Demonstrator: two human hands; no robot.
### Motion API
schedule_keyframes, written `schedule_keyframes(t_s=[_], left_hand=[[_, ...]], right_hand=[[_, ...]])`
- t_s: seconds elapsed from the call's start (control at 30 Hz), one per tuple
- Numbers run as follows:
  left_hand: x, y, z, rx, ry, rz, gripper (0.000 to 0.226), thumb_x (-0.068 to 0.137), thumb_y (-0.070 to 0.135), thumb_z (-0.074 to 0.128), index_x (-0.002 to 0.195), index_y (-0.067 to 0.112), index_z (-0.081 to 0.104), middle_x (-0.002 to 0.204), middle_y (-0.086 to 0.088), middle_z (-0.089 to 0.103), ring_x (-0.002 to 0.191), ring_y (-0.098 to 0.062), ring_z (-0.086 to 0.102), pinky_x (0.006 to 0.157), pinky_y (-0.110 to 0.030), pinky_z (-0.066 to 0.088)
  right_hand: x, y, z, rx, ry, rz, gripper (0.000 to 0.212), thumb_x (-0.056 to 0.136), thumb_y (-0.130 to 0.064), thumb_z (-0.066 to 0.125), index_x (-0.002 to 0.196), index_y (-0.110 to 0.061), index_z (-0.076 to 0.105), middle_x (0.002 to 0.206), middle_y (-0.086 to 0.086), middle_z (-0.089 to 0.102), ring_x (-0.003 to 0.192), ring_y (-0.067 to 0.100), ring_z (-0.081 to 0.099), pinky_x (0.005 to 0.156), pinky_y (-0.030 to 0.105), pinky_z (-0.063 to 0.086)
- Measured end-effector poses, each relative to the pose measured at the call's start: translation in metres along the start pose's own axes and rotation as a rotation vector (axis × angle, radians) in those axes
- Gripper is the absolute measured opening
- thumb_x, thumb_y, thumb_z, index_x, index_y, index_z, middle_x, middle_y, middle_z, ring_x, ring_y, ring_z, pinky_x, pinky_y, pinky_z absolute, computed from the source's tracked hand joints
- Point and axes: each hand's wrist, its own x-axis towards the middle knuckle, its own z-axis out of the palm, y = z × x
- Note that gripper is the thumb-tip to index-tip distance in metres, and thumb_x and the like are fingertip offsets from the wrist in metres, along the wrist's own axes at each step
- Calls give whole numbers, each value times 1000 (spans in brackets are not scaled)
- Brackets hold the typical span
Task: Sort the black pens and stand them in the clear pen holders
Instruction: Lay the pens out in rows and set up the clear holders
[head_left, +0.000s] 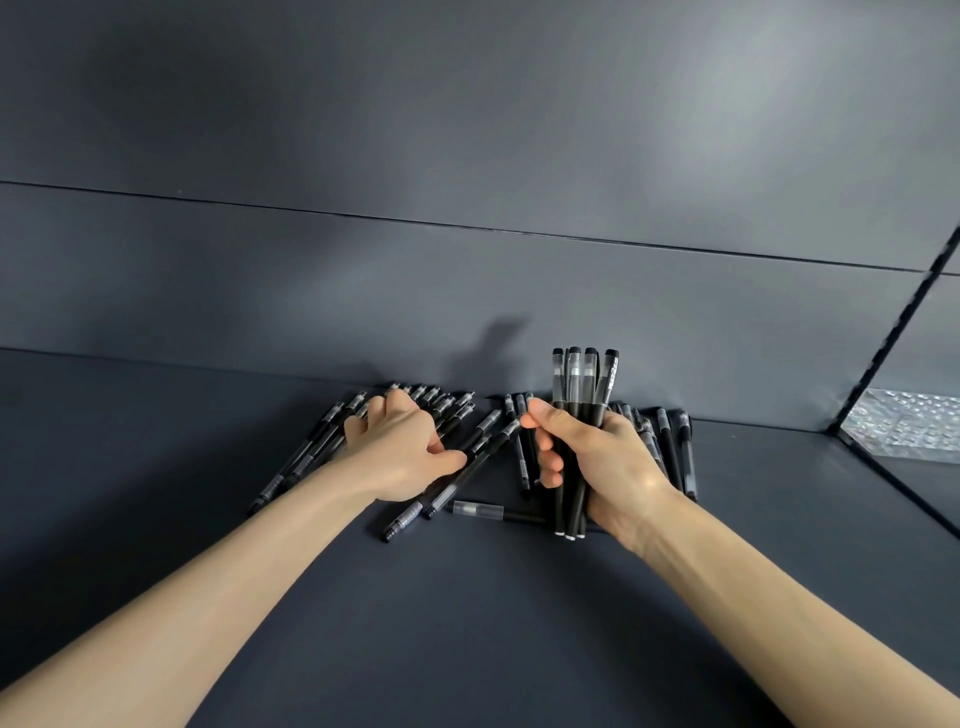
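Black pens in a bundle (582, 379) stand upright in our right grip (602, 462), whose fingers and thumb curl tightly around the dark barrels. The capped ends, clear with black tips, rise above the fist, and the lower ends poke out below it, near the tabletop (467, 623).

Our left grip (400, 447) lies palm-down on a fanned pile of pens (311, 452) at the back of the tabletop, close to the dark wall panel (467, 156). Its fingers reach forward over the pens and its thumb tip touches one long barrel (488, 441) that slants toward us. We cannot tell whether this grip pinches a pen or only rests on them.

More loose pens (670, 447) lie flat behind and to the right of the right grip, mostly pointing toward the wall. One single pen (478, 510) lies crosswise between the two wrists, its clear cap to the left.

At the far right edge sits a clear faceted object (909, 426), well apart from the pens; we cannot tell whether it is a pen holder.
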Motion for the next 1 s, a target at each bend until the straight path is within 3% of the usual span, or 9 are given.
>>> schedule_keyframes(t_s=[0.13, 0.2, 0.3, 0.47, 0.57, 0.63, 0.77, 0.87, 1.0], left_hand=[[-12, 5, -6, -277, 226, 161, 24, 90, 42, 55, 73, 25, 56, 110, 5, 42, 111, -17, 36, 92, -29, 24], [-23, 17, -6, -436, 198, 329, 20, 89, 39, 58, 74, 25, 56, 97, 7, 50, 96, -9, 47, 85, -22, 34], [-34, 32, 1, -543, 64, 481, 21, 87, 39, 61, 86, 18, 62, 86, 10, 55, 73, 2, 51, 64, -10, 36], [-29, 19, 10, -208, 11, 553, 26, 82, 44, 67, 101, 26, 64, 94, 15, 54, 86, -3, 47, 77, -16, 38], [-29, 18, 11, -145, -19, 577, 12, 85, 39, 65, 87, 27, 63, 85, 14, 54, 83, -3, 46, 80, -23, 39], [-29, 17, 7, -172, -36, 590, 11, 88, 36, 63, 82, 27, 59, 82, 12, 56, 80, -2, 47, 74, -18, 37], [-34, 15, -11, -543, -109, 563, 7, 82, 19, 72, 78, 18, 67, 75, 5, 66, 69, -6, 58, 65, -13, 43], [-33, 15, -21, -794, 23, 529, 12, 71, 11, 81, 79, 11, 71, 70, 6, 68, 64, -3, 61, 64, -13, 45], [-30, 16, -21, -1170, 133, 414, 36, 67, 2, 80, 96, 6, 59, 73, -10, 69, 63, -20, 63, 63, -26, 53]], right_hand=[[0, -2, 1, 15, 46, -40, 24, 77, -19, 73, 80, -1, 58, 60, 2, 43, 43, 10, 32, 36, 20, 27], [-2, -4, 1, 27, 77, -81, 29, 70, -23, 77, 68, -10, 52, 60, 3, 42, 44, 11, 32, 36, 20, 26], [-4, -11, -3, 13, 130, -124, 32, 81, -20, 71, 61, -15, 47, 52, 0, 40, 43, 11, 34, 38, 21, 28], [-3, -24, -23, -27, 252, -174, 28, 94, -17, 52, 66, -12, 47, 51, 1, 49, 44, 12, 40, 41, 21, 35], [-5, -21, -27, 5, 191, -116, 20, 96, -15, 50, 78, -7, 48, 56, 7, 55, 41, 17, 47, 42, 26, 45], [-5, -20, -27, -15, 129, -95, 21, 96, -15, 51, 77, -10, 43, 56, 7, 48, 39, 15, 38, 39, 25, 38], [-8, -19, -25, -111, -9, -70, 23, 91, -18, 59, 71, -11, 49, 56, 4, 46, 42, 12, 31, 37, 22, 29], [-12, -17, -21, -219, -133, -44, 21, 90, -20, 59, 83, 0, 61, 72, 7, 66, 52, 10, 46, 39, 21, 34], [-15, -14, -13, -248, -318, -33, 32, 88, -27, 56, 98, 2, 64, 86, 13, 73, 63, 12, 53, 45, 20, 38]])
